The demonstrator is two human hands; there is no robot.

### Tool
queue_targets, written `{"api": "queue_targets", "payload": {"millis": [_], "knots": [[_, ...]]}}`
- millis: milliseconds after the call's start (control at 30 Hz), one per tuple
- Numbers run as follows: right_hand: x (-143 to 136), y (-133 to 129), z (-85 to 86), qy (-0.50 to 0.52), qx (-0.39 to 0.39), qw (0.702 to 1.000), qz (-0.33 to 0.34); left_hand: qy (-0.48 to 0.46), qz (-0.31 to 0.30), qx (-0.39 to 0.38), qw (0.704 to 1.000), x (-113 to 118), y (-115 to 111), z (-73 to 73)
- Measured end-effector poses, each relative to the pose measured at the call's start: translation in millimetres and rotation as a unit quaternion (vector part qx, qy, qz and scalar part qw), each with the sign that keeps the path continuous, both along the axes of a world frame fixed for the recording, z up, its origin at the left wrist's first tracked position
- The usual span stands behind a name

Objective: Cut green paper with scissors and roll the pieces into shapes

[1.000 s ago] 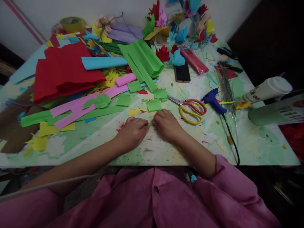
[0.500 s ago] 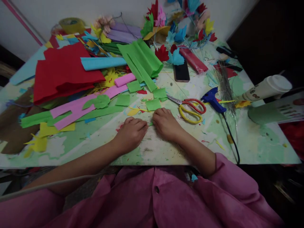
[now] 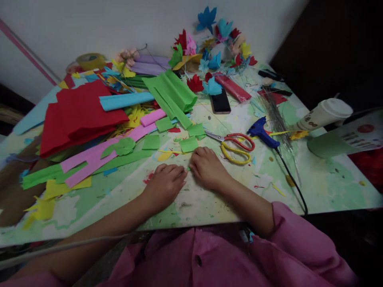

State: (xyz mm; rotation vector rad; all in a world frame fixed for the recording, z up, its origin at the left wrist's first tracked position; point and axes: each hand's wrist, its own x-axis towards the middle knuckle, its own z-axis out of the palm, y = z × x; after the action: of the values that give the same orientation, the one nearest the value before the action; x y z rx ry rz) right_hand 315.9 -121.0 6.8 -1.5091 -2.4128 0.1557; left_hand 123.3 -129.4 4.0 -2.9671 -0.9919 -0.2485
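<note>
My left hand (image 3: pixel 165 184) and my right hand (image 3: pixel 208 167) rest close together on the table, fingers curled inward. A tiny bit of green crepe paper (image 3: pixel 188 169) shows between their fingertips; most of it is hidden under the fingers. Just beyond my right hand lie cut green squares (image 3: pixel 189 145). Scissors (image 3: pixel 237 148) with one red and one yellow handle lie to its right, blades pointing left. Farther right is a blue glue gun (image 3: pixel 263 133) with a black cord.
Red paper sheets (image 3: pixel 83 115), a pink strip (image 3: pixel 89 157) and a folded green sheet (image 3: pixel 172 93) cover the left and back. Paper flowers (image 3: pixel 214 61) stand behind a phone (image 3: pixel 220 101). A white-lidded cup (image 3: pixel 324 113) and a green container (image 3: pixel 329 139) stand at right.
The whole view has shifted and tilted slightly, so the table sits lower in it. Both hands stay together at the same spot, and less of the green paper shows between them.
</note>
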Motion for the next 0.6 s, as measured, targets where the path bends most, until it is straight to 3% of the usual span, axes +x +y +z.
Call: {"api": "queue_targets", "payload": {"millis": [267, 400, 600], "knots": [[2, 3, -1.4, -0.01, 0.01, 1.0, -0.014, -0.027, -0.01, 0.013, 0.999, 1, 0, 1.8], [6, 3, -0.1, 0.055, -0.019, 0.998, -0.013, -0.055, -0.01, 0.018, 0.998, 2, 2, 3.2], [11, 4, 1.4, 0.128, -0.049, 0.99, 0.04, -0.055, -0.01, 0.012, 0.998, 1, 2, 3.0]]}}
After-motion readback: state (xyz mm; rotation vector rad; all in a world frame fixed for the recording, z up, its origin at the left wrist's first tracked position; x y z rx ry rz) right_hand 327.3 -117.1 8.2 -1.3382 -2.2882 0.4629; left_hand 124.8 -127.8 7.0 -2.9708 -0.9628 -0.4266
